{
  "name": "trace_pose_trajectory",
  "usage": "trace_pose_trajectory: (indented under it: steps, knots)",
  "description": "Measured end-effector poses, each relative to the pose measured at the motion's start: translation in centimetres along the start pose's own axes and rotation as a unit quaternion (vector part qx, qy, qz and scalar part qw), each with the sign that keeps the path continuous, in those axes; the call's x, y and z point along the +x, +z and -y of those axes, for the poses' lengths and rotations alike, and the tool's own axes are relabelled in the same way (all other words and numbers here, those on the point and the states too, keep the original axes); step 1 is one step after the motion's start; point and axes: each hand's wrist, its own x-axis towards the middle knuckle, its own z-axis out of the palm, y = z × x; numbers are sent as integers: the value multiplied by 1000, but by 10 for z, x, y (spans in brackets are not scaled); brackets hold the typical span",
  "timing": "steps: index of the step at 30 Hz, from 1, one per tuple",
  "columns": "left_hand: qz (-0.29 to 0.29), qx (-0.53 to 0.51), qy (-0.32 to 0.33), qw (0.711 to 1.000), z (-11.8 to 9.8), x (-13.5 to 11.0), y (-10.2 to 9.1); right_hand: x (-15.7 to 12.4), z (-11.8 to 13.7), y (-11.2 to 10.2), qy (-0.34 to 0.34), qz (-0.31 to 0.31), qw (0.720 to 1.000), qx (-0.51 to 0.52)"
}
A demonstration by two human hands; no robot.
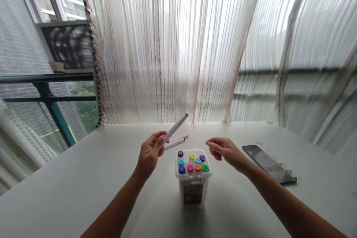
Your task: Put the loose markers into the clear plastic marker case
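Observation:
My left hand (pixel 150 152) pinches a white marker (pixel 176 125) between thumb and fingers, tilted with its green-tipped end up and to the right. Behind it, two white markers lie on the table, a red-ended marker (pixel 176 142) and a yellow-ended marker (pixel 187 136). Between my hands stands a clear plastic box (pixel 193 194) with a label on its front. Several markers are upright in it, showing black, yellow, purple, blue, pink, orange and green numbered ends. To the right of the box, my right hand (pixel 225 151) hovers with its fingers curled together, holding nothing visible.
A phone (pixel 267 163) lies on the white table (pixel 111 186) right of my right hand, partly blurred out. A sheer striped curtain (pixel 178 52) hangs along the table's far edge. At the left, a green railing (pixel 55 111) is beyond the table.

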Motion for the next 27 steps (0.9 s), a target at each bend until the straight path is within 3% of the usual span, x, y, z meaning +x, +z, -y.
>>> trace_pose_trajectory:
  steps: [4,7,10,13,18,22,27]
  knots:
    - [71,27,75,994,-39,-20,32,-14,85,19,-117,90,988,49]
    - [69,72,112,989,-50,-33,45,-20,118,40,-176,60,981,48]
    - [-3,114,131,985,-39,-43,44,-19,121,49,-215,7,977,13]
    - [18,86,124,988,-8,-51,38,-14,113,46,-231,-41,971,-43]
    - [30,76,154,985,38,-61,36,-18,112,38,-234,-51,968,-75]
    - [53,72,114,990,44,-70,35,-26,120,36,-211,-26,973,-91]
    - [38,116,86,989,41,-75,30,-24,123,36,-171,16,983,-62]
